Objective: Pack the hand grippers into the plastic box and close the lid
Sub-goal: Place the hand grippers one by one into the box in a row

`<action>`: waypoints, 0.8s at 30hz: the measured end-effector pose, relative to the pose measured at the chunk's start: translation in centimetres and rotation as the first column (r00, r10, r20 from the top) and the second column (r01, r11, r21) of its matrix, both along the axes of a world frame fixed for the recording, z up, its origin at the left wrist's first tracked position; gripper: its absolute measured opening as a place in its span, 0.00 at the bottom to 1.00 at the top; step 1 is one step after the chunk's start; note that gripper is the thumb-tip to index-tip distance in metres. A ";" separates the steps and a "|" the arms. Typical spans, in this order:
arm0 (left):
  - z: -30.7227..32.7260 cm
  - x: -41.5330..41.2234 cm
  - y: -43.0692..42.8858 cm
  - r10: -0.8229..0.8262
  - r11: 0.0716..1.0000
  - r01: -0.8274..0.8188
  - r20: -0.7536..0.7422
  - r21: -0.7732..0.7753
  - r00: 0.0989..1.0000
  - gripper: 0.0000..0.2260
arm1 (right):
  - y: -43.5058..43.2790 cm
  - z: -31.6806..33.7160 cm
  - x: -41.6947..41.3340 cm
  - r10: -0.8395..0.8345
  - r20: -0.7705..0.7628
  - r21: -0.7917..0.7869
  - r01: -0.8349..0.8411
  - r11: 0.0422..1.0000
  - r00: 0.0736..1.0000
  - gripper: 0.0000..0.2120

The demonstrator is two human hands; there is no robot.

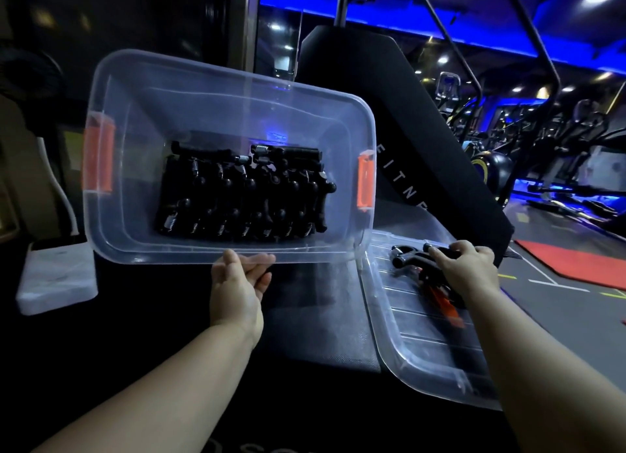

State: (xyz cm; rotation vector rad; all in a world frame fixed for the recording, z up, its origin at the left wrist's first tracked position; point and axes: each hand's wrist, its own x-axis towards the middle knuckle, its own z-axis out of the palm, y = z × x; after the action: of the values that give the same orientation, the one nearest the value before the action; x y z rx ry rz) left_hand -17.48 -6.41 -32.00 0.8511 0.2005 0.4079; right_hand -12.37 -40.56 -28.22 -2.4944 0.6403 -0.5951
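Clear plastic forms the plastic box (pixel 169 253), which is tipped up on its far side so that its open top faces the camera. Its near long rim is lifted off the padded bench (pixel 315 317). The left hand (pixel 237 283) pinches that near rim around its middle, with the thumb on top and the fingers curled underneath. An orange latch (pixel 98 158) sits on the box's left end and a second orange latch (pixel 366 185) on its right end.

Inside, the packed hand grippers (pixel 244 195) lie against the bottom in two close rows. They are black, with small metal springs showing, and a few more lie across the top of the rows.

The lid (pixel 423 327) lies flat at the right edge of the bench, off the box, its far corner just beside the box's lower right corner. On the far end of the lid sit the loose hand grippers (pixel 416 259), a small black cluster. The right hand (pixel 469 269) is over them, its fingers curled round the handles of the uppermost one. Something orange shows on the lid beneath that wrist, too blurred to identify.

A white block (pixel 57 276) rests at the bench's left edge. A black backrest pad (pixel 389 114) rises behind the box.
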 end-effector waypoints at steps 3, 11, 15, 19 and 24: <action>-0.1 0.1 0.0 0.004 1.000 -0.004 0.003 0.002 1.000 0.13 | 0.0 -0.1 0.6 -0.065 0.026 -0.001 0.065 0.998 0.998 0.25; -0.3 0.2 0.1 0.001 1.000 -0.002 0.012 0.008 1.000 0.14 | -0.5 0.6 2.1 -0.208 -0.073 0.008 0.210 0.978 0.975 0.34; -0.2 0.1 0.1 0.003 1.000 -0.003 0.019 0.015 1.000 0.14 | -0.3 0.4 2.6 -0.233 -0.078 0.039 0.237 0.971 0.969 0.36; -0.1 0.1 0.0 0.008 1.000 -0.009 0.018 0.023 1.000 0.14 | -0.1 0.6 2.6 -0.199 -0.057 0.001 0.199 0.980 0.978 0.32; -0.1 0.1 0.0 0.009 1.000 -0.009 0.025 0.019 1.000 0.13 | 0.6 1.1 2.0 -0.028 0.159 -0.061 0.038 0.997 0.987 0.22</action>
State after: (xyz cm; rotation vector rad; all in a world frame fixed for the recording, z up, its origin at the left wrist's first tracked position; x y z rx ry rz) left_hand -17.39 -6.37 -32.06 0.8635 0.1777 0.4292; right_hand -10.41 -40.01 -27.09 -2.4677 0.6113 -0.8286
